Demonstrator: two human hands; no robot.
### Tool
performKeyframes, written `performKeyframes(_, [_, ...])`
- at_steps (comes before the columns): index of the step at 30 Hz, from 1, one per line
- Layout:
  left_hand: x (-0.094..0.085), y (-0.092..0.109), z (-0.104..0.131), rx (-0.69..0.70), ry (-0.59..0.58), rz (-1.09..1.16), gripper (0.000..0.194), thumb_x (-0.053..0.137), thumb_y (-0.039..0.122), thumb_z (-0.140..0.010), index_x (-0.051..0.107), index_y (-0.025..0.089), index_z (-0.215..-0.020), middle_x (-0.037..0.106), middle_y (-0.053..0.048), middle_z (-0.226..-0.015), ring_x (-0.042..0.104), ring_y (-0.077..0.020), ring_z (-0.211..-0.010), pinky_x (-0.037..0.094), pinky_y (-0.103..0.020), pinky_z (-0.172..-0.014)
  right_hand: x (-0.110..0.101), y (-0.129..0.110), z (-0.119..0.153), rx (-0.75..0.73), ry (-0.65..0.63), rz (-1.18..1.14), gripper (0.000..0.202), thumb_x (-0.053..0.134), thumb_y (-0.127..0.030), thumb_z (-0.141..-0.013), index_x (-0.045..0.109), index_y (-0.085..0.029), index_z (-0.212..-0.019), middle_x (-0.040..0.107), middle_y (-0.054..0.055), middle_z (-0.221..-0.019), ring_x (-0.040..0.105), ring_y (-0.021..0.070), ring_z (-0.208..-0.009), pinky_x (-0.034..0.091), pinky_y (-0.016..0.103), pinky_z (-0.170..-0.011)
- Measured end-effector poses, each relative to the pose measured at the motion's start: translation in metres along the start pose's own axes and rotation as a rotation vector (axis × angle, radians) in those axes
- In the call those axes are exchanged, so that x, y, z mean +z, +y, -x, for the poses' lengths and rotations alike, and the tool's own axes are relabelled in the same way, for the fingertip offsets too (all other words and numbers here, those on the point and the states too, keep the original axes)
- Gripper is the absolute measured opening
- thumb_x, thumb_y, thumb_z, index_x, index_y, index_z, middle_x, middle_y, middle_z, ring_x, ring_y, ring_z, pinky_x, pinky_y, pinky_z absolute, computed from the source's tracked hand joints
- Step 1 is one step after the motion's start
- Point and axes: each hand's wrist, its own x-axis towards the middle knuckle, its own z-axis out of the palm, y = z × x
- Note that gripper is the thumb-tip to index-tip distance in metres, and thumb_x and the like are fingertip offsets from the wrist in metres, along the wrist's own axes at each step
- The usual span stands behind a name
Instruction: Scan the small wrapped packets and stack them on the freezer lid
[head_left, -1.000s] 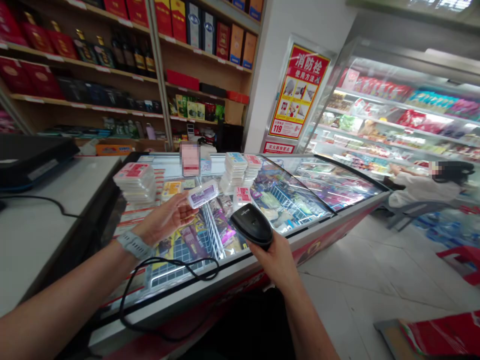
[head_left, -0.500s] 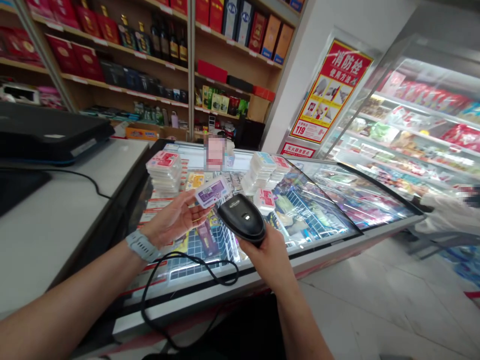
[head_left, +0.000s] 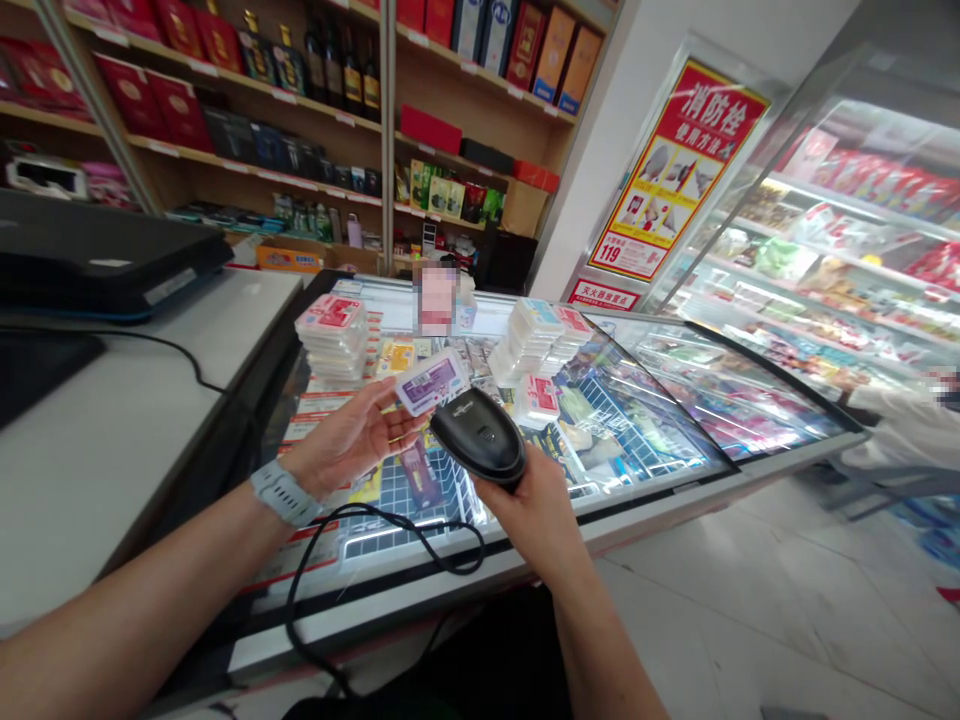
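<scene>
My left hand [head_left: 352, 435] grips a flat white pack with a purple label [head_left: 431, 383] by its left end, label side up. Wrapped around the handle of a black barcode scanner [head_left: 480, 435] is my right hand [head_left: 532, 510]. The scanner's head is close to the pack's lower right edge; whether they touch I cannot tell. A black cable [head_left: 375, 510] loops below both hands. Beyond them, on the glass freezer top, stand a stack of red-labelled packs [head_left: 334, 335], a stack of blue-labelled packs [head_left: 534, 335] and a short red-labelled pile [head_left: 536, 400].
The glass-topped freezer [head_left: 420, 610] extends to the right. To the left is a white counter [head_left: 90, 440] with a black device [head_left: 105, 250]. Shelves of bottles and boxes [head_left: 247, 120] line the back. A seated person's pale clothing [head_left: 900, 425] shows at far right.
The small light on top of the scanner has gone dark. The view has shifted slightly; both hands keep nearly the same hold and position.
</scene>
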Motion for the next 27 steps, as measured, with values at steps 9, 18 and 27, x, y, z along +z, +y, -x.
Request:
performKeyframes(9, [-0.001, -0.001, -0.001, 0.008, -0.008, -0.028, 0.03, 0.064, 0.041, -0.091, 0.069, 0.021, -0.114, 0.074, -0.01, -0.105, 0.069, -0.0173, -0.087, 0.058, -0.03, -0.077, 0.002, 0.001, 0.001, 0.023, -0.019, 0.008, 0.011, 0.067, -0.026, -0.078, 0.068, -0.019, -0.086, 0.07, 0.003, -0.08, 0.063, 0.0199, -0.076, 0.043, 0.027, -0.069])
performKeyframes(18, [-0.005, 0.001, -0.005, 0.539, 0.368, -0.813, 0.055, 0.069, 0.059, -0.08, 0.074, 0.019, -0.118, 0.075, -0.006, -0.101, 0.066, -0.0185, -0.081, 0.05, -0.027, -0.069, -0.005, 0.005, 0.009, 0.04, 0.008, -0.059, 0.013, 0.068, -0.026, -0.078, 0.068, -0.019, -0.088, 0.071, 0.002, -0.079, 0.064, 0.0188, -0.073, 0.044, 0.025, -0.068])
performKeyframes(27, [-0.009, 0.008, -0.03, 0.843, 0.63, -1.576, 0.048, 0.05, 0.052, -0.094, 0.069, 0.021, -0.126, 0.06, -0.014, -0.136, 0.061, -0.0332, -0.115, 0.046, -0.041, -0.095, -0.019, 0.01, 0.026, 0.045, 0.056, -0.102, 0.008, 0.066, -0.026, -0.079, 0.066, -0.019, -0.084, 0.072, 0.001, -0.077, 0.063, 0.0184, -0.071, 0.044, 0.025, -0.067])
